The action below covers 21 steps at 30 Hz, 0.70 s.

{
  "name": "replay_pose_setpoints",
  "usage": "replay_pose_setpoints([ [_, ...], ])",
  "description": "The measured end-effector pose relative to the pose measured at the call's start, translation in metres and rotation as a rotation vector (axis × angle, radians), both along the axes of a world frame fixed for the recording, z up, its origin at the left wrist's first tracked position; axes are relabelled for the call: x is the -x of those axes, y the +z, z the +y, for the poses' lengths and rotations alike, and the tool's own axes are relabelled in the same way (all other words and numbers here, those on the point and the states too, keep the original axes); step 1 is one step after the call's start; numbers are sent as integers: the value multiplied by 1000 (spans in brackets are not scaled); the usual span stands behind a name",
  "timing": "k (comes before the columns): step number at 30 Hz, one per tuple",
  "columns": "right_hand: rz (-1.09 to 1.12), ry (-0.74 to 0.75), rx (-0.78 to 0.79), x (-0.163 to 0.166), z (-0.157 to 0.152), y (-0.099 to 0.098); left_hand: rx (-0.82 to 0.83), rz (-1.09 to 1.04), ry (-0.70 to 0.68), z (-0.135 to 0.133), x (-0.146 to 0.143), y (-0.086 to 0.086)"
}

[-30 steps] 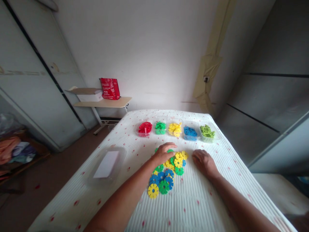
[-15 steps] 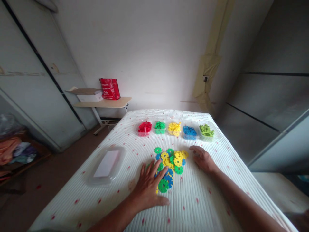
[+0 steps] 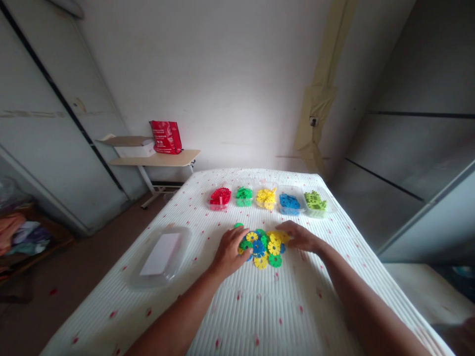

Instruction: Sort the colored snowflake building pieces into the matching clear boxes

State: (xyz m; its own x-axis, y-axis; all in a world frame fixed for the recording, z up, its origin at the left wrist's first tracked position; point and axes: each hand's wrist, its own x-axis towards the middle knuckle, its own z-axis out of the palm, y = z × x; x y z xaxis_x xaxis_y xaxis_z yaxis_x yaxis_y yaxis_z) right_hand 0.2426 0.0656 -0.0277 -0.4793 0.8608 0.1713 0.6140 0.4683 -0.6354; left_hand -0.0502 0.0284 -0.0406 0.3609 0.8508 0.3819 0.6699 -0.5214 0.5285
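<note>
A heap of flower-shaped plastic discs [image 3: 261, 261], in yellow, green and blue, lies on the table between my two hands. My left hand [image 3: 230, 251] cups the heap's left edge, thumb apart from the fingers, touching the green and blue discs there. At the opposite edge my right hand [image 3: 300, 237] rests with curved, spread fingers against the yellow discs [image 3: 273, 247]. Some discs are partly hidden behind the fingers. Neither hand has lifted anything off the cloth.
Behind the heap stands a row of clear boxes holding red pieces [image 3: 220, 197], green pieces [image 3: 244, 196], yellow pieces [image 3: 266, 198], blue pieces [image 3: 289, 202] and lime pieces [image 3: 314, 200]. A clear plastic lid [image 3: 181, 257] with white paper lies left. A red bag [image 3: 166, 137] stands on a side table.
My left hand has pushed the nearer discs forward into the rest, making the heap more compact. My right hand has moved left to touch the heap.
</note>
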Motion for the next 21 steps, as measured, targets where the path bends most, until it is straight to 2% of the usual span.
replay_pose_setpoints([
  [3,-101,-81,-27,5,0,0,10,-190,91,-1,11,-3],
  [7,-128,-192,-33,7,-4,4,-4,-318,207,3,23,-7],
  [12,127,-298,50,-2,-15,10,-75,-417,220,8,26,-14],
  [16,254,-294,76,-3,-20,9,-84,-420,211,9,25,-14],
  [21,-4,-194,-19,12,-19,5,-73,-417,215,9,26,-14],
])
